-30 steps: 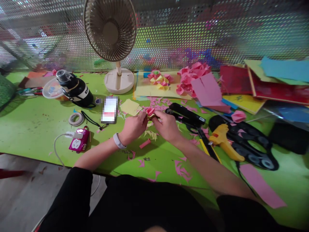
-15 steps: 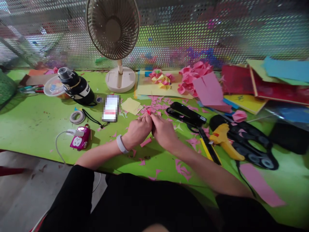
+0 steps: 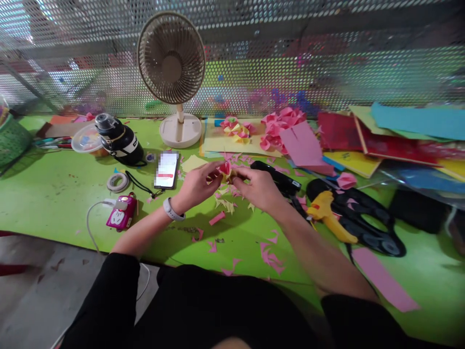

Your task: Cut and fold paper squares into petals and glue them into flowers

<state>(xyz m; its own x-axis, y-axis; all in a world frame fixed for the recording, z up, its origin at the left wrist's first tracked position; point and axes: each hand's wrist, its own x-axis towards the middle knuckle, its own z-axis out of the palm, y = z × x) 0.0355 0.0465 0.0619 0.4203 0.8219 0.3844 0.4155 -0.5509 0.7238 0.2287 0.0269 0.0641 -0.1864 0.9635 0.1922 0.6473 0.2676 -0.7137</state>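
Observation:
Between the fingertips of both hands is a small folded paper flower (image 3: pixel 225 168), red on top with yellow below. My left hand (image 3: pixel 199 186), a pale band on its wrist, pinches it from the left. From the right, the bent fingers of my right hand (image 3: pixel 257 188) grip it too. Fingers hide part of the paper. Below the hands lie yellow paper scraps (image 3: pixel 227 205) and a small pink strip (image 3: pixel 218 218). A black stapler (image 3: pixel 276 177) lies just beyond my right hand, partly covered by it. Yellow paper sheets (image 3: pixel 193 163) lie beyond my left hand.
A fan (image 3: pixel 180 131), a black bottle (image 3: pixel 123 143) and a phone (image 3: pixel 166 169) stand or lie at the left. Pink paper flowers (image 3: pixel 283 121) are heaped at the back. A yellow glue gun (image 3: pixel 330 215) and coloured paper sheets (image 3: pixel 407 123) occupy the right.
The hands, closed tightly together before, have moved slightly apart, showing more of the red and yellow paper between them. Yellow scraps now show below. The camera view has shifted a little.

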